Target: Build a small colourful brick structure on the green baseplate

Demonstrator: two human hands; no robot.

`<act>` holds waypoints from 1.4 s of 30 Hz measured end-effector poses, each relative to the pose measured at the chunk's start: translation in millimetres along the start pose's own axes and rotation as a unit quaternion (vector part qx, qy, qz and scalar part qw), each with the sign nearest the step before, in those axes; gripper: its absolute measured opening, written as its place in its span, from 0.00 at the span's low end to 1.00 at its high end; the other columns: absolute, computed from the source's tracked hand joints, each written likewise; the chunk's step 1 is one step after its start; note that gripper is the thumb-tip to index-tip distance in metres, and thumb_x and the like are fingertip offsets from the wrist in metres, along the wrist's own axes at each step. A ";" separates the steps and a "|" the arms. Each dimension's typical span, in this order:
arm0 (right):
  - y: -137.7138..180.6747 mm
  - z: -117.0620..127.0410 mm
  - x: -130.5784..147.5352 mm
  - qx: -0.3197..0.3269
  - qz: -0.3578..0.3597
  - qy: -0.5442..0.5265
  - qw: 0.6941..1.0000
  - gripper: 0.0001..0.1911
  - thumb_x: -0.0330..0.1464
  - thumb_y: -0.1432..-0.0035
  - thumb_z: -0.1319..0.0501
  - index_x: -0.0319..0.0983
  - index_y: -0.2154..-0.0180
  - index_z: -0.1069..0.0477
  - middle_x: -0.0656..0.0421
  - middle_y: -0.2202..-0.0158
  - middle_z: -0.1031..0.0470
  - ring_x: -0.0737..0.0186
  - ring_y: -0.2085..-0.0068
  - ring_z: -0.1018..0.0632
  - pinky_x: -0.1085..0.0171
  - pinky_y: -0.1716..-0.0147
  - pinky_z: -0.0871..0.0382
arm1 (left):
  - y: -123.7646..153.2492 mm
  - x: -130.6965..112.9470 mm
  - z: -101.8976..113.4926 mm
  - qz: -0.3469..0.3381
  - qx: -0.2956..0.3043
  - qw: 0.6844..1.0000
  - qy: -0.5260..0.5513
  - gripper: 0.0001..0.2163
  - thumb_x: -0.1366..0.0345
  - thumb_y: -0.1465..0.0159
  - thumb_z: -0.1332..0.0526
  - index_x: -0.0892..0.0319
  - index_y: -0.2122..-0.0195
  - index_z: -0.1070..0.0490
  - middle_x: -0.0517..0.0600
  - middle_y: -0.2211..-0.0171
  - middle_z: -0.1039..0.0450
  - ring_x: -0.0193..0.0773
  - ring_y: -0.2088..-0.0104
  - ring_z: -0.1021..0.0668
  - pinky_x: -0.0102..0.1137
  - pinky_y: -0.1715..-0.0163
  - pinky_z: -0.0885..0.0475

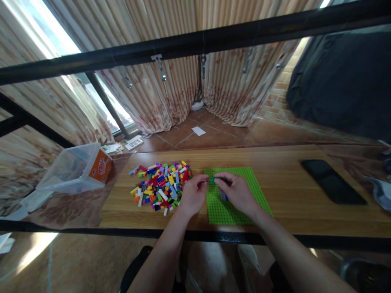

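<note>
A small dark green building brick (212, 180) is held between the fingertips of both hands, above the left side of a light green studded baseplate (256, 195). My left hand (194, 193) is closed in a pinch at the brick's left end. From the other side, my right hand (237, 192) pinches the same brick with thumb and index finger. Partly hidden beneath the right hand, some blue and purple bricks (224, 196) sit on the baseplate. A heap of mixed coloured bricks (161, 185) lies to the left of my left hand.
A black phone-like slab (332, 181) lies on the right of the wooden table (287, 171). Off the table's left end stands a clear plastic box (73, 169) with an orange label. A black metal bar (195, 38) with hanging clips crosses above, before the curtains.
</note>
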State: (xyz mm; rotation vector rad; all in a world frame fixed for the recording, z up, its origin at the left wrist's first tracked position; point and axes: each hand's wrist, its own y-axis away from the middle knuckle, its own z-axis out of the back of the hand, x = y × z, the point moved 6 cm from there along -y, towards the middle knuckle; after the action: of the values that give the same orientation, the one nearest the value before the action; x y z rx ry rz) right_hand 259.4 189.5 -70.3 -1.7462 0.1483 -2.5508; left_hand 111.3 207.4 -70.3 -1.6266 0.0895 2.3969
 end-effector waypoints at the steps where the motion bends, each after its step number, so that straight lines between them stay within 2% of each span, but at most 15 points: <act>1: 0.3 -1.0 -1.9 0.007 -0.014 -0.021 1.000 0.15 0.40 0.41 0.42 0.38 0.58 0.25 0.57 0.68 0.21 0.64 0.72 0.24 0.63 0.70 0.28 | -0.3 1.0 -3.5 0.005 0.003 1.000 0.021 0.14 0.76 0.39 0.45 0.62 0.56 0.25 0.52 0.62 0.21 0.36 0.63 0.20 0.32 0.58 0.25; 4: 2.5 -3.0 -3.3 0.013 -0.028 -0.048 0.998 0.17 0.41 0.42 0.41 0.38 0.57 0.25 0.57 0.68 0.21 0.65 0.74 0.25 0.64 0.73 0.29 | -0.4 2.2 -11.2 0.024 0.008 0.996 0.086 0.14 0.75 0.38 0.46 0.62 0.56 0.25 0.51 0.62 0.21 0.34 0.67 0.21 0.30 0.62 0.24; 7: 4.3 -1.6 -3.2 0.006 -0.019 -0.037 0.999 0.17 0.41 0.42 0.42 0.39 0.57 0.25 0.57 0.67 0.20 0.63 0.71 0.23 0.63 0.70 0.27 | 0.4 2.7 -14.2 0.047 0.005 0.990 0.130 0.13 0.74 0.38 0.45 0.62 0.56 0.25 0.52 0.62 0.21 0.34 0.69 0.21 0.30 0.64 0.24; 14: 6.7 -4.2 -4.1 0.033 0.004 0.029 0.999 0.18 0.43 0.42 0.41 0.41 0.54 0.25 0.54 0.59 0.19 0.56 0.61 0.20 0.57 0.59 0.26 | 1.4 7.0 -15.1 0.059 -0.015 0.990 0.124 0.11 0.72 0.38 0.44 0.61 0.58 0.24 0.51 0.65 0.21 0.35 0.68 0.21 0.31 0.64 0.24; 18: 7.7 -6.1 -8.7 0.031 0.004 0.058 0.998 0.19 0.44 0.42 0.41 0.41 0.53 0.25 0.53 0.58 0.19 0.54 0.59 0.19 0.55 0.58 0.26 | 2.6 6.4 -10.3 0.048 -0.023 0.996 0.068 0.11 0.70 0.38 0.44 0.61 0.58 0.24 0.50 0.67 0.21 0.35 0.69 0.22 0.30 0.66 0.25; 20: 8.5 -5.9 -11.3 0.023 0.004 0.090 0.996 0.20 0.45 0.42 0.42 0.41 0.53 0.25 0.53 0.59 0.19 0.54 0.61 0.19 0.54 0.59 0.26 | 2.1 2.9 1.9 0.031 -0.044 0.998 0.018 0.11 0.69 0.37 0.44 0.60 0.58 0.24 0.50 0.67 0.21 0.36 0.69 0.22 0.31 0.65 0.25; 23: 9.9 -5.5 -13.2 0.016 0.009 0.127 0.992 0.21 0.47 0.41 0.43 0.41 0.54 0.25 0.54 0.59 0.19 0.53 0.60 0.19 0.54 0.59 0.26 | 1.3 -0.8 39.9 0.021 -0.133 0.988 -0.082 0.10 0.68 0.35 0.45 0.59 0.58 0.24 0.50 0.62 0.21 0.37 0.63 0.22 0.32 0.58 0.26; 25: 10.8 -5.9 -12.7 0.014 0.021 0.144 0.989 0.21 0.48 0.41 0.43 0.42 0.54 0.25 0.54 0.59 0.19 0.52 0.59 0.19 0.54 0.58 0.26 | 3.6 -0.5 73.3 0.039 -0.218 0.958 -0.180 0.11 0.69 0.35 0.45 0.59 0.57 0.25 0.53 0.58 0.22 0.40 0.58 0.22 0.35 0.53 0.28; 26: 11.2 -6.1 -11.7 0.013 0.029 0.152 0.988 0.21 0.48 0.41 0.43 0.43 0.54 0.24 0.55 0.58 0.19 0.53 0.59 0.19 0.53 0.57 0.26 | 4.8 0.0 87.4 0.048 -0.242 0.939 -0.239 0.11 0.69 0.36 0.44 0.59 0.55 0.25 0.55 0.56 0.23 0.42 0.55 0.23 0.38 0.50 0.30; 29: 11.9 -6.3 -6.8 0.007 0.062 0.170 0.983 0.19 0.47 0.41 0.43 0.43 0.56 0.24 0.55 0.57 0.20 0.54 0.59 0.20 0.55 0.57 0.27 | 8.7 8.1 116.1 0.091 -0.254 0.890 -0.368 0.12 0.70 0.38 0.43 0.60 0.54 0.26 0.58 0.54 0.24 0.48 0.50 0.25 0.41 0.47 0.32; 32: 12.4 -5.8 -3.4 0.009 0.079 0.175 0.981 0.19 0.46 0.41 0.43 0.43 0.57 0.24 0.55 0.57 0.20 0.56 0.61 0.20 0.56 0.58 0.27 | 13.1 20.4 124.5 0.138 -0.220 0.872 -0.414 0.12 0.69 0.39 0.41 0.60 0.55 0.25 0.60 0.56 0.24 0.49 0.51 0.25 0.40 0.49 0.32; 36: 13.0 -4.3 -2.8 0.007 0.074 0.174 0.982 0.18 0.46 0.40 0.43 0.42 0.56 0.24 0.55 0.56 0.21 0.56 0.61 0.21 0.57 0.59 0.28 | 15.2 25.4 120.4 0.149 -0.180 0.871 -0.432 0.11 0.71 0.39 0.43 0.62 0.57 0.25 0.60 0.57 0.24 0.48 0.52 0.25 0.40 0.49 0.32; 42: 12.2 1.8 0.5 -0.010 0.064 0.168 0.984 0.19 0.46 0.42 0.42 0.42 0.58 0.24 0.55 0.58 0.21 0.58 0.64 0.21 0.57 0.62 0.28 | 13.2 26.3 121.4 0.163 -0.182 0.880 -0.407 0.12 0.74 0.39 0.44 0.61 0.58 0.24 0.59 0.59 0.22 0.48 0.55 0.22 0.38 0.52 0.31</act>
State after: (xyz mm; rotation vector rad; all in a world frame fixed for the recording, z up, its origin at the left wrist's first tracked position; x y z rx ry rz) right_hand 260.7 177.2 -70.5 -1.2495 0.2892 -2.7321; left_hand -11.2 221.5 -49.8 -0.5890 -0.2743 3.3112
